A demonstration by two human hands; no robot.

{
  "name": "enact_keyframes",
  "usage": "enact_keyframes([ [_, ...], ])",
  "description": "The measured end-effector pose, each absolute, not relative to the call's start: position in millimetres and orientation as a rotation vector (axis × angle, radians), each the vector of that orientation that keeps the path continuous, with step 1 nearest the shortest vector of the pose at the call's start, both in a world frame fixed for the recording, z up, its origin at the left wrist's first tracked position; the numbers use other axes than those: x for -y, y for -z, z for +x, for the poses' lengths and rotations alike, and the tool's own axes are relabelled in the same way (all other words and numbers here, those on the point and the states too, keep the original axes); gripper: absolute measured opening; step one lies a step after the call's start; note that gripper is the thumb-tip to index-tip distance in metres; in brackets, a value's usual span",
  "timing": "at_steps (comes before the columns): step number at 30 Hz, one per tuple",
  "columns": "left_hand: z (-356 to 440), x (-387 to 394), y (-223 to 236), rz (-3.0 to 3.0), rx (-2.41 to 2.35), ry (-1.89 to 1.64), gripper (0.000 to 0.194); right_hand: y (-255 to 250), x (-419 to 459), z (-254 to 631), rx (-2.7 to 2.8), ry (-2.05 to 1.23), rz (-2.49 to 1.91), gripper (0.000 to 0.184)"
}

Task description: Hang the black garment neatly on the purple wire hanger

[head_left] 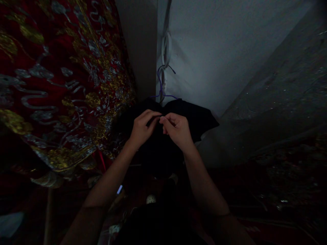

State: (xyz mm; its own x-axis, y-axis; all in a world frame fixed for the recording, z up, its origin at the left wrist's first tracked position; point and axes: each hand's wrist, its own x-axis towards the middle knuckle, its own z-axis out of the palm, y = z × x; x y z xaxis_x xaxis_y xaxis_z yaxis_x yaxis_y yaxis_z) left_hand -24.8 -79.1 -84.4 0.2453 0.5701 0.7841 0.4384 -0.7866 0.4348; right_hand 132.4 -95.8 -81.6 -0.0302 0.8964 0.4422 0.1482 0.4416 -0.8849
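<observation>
A black shirt (189, 115) hangs in front of me on a purple hanger (161, 92). Both hands are at the top middle of the shirt, just under its neck opening. My left hand (145, 124) is closed in a pinch on the dark cloth, its fingertips almost touching those of the other hand. My right hand (176, 127) also pinches there, thumb against bent fingers. Whatever small part lies between the fingertips is too dark to make out.
White rings (166, 49) hang in a chain against the pale wall (204, 51), with the hanger's hook at them. Red cloth with gold and silver embroidery (63, 78) fills the left side. Low down stand a wooden post (48, 211) and a small bright screen-like thing (119, 189).
</observation>
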Motion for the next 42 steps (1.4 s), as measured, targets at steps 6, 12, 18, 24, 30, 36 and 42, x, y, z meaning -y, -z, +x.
enact_keyframes([
  [6, -31, 69, 81, 2.756, -1.0, -1.366, 0.011, 126, 83, 125, 1.443, -0.668, -0.995, 0.021],
  [12, -33, 76, 85, 2.641, -1.247, -1.488, 0.013, 127, 75, 119, 1.426, -0.726, -0.968, 0.025],
  [18, -45, 86, 57, 2.401, -1.141, -1.793, 0.024, 136, 72, 116, 1.474, -0.857, -1.111, 0.028],
  [24, -105, 76, 90, 1.355, -1.121, -2.168, 0.029, 187, 115, 117, 1.382, -1.184, -1.068, 0.028],
  [30, -95, 103, 196, 0.419, -0.994, -1.813, 0.023, 201, 148, 123, 1.266, -1.333, -1.071, 0.027],
  [36, -48, 138, 239, 0.581, -1.05, -1.628, 0.026, 215, 137, 143, 1.17, -1.256, -1.246, 0.03],
  [42, -24, 147, 201, 1.161, -1.024, -1.364, 0.026, 222, 146, 142, 1.513, -1.009, -1.244, 0.042],
])
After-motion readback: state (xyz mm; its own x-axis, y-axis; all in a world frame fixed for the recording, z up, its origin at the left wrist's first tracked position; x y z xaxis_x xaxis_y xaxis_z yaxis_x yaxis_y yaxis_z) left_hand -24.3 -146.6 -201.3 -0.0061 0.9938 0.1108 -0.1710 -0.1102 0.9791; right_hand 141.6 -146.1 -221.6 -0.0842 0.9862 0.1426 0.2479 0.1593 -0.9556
